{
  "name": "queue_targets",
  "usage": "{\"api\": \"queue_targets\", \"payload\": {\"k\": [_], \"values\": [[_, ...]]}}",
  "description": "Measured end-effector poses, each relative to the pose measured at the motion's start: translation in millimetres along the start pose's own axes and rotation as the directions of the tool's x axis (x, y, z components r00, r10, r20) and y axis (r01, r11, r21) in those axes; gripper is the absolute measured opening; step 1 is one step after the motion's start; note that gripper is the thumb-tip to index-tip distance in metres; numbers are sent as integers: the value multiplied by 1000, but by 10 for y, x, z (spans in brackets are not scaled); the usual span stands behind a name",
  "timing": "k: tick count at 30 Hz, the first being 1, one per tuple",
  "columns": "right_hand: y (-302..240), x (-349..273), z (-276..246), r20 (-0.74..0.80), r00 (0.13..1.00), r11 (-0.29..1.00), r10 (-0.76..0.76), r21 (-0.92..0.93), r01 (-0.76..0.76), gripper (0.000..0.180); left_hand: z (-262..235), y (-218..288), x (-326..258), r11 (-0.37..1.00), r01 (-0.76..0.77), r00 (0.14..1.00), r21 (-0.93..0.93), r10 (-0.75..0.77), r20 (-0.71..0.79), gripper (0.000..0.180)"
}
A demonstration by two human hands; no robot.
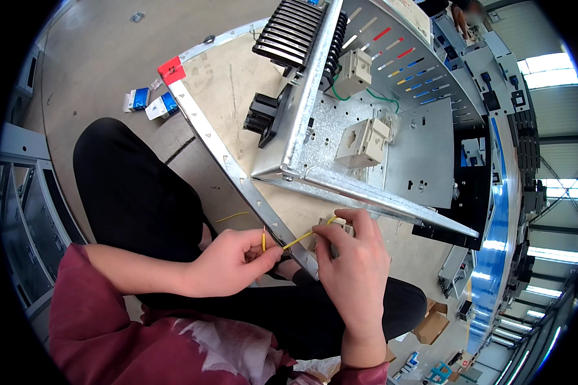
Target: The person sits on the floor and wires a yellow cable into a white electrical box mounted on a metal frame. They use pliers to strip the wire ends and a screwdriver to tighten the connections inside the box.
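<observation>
Wire (298,240) stretching yellow, left hand (237,262) pinching one end, right hand (354,264) pinching farther along, metal case (424,157) standing beyond

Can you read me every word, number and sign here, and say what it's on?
There are none I can read out.
Blue-and-white boxes on the floor: any print is too small.
Red patch on the frame corner: nothing readable.
Yellow wire: no writing visible.
</observation>
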State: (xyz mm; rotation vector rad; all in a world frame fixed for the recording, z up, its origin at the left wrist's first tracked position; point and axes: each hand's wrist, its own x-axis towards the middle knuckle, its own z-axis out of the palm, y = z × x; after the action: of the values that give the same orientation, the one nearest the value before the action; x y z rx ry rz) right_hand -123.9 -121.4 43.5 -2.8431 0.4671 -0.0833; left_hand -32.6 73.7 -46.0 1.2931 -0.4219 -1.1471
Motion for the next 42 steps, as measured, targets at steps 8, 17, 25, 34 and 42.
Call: {"api": "queue_targets", "payload": {"k": [8, 17, 25, 34, 42], "values": [[-26, 19, 10, 26, 1000, 1000, -8, -21, 9, 21, -68, 60, 37, 987, 133, 991, -84, -133, 6, 27], [-24, 11, 21, 8, 1000, 1000, -4, -30, 5, 21, -112, 4, 38, 993, 80, 996, -84, -76, 50, 34], [33, 4, 38, -31, 999, 1000, -15, -13, 15, 14, -102, 43, 34, 993, 110, 992, -52, -106, 70, 37], [22, -1, 42, -37, 999, 1000, -18, -6, 18, 15, -106, 72, 53, 984, 65, 996, 169, -74, 45, 38], [21, -4, 25, -5, 1000, 1000, 11, 10, -11, 38, -119, 46, 71, 994, 42, 996, 100, -49, 72, 37]]}}
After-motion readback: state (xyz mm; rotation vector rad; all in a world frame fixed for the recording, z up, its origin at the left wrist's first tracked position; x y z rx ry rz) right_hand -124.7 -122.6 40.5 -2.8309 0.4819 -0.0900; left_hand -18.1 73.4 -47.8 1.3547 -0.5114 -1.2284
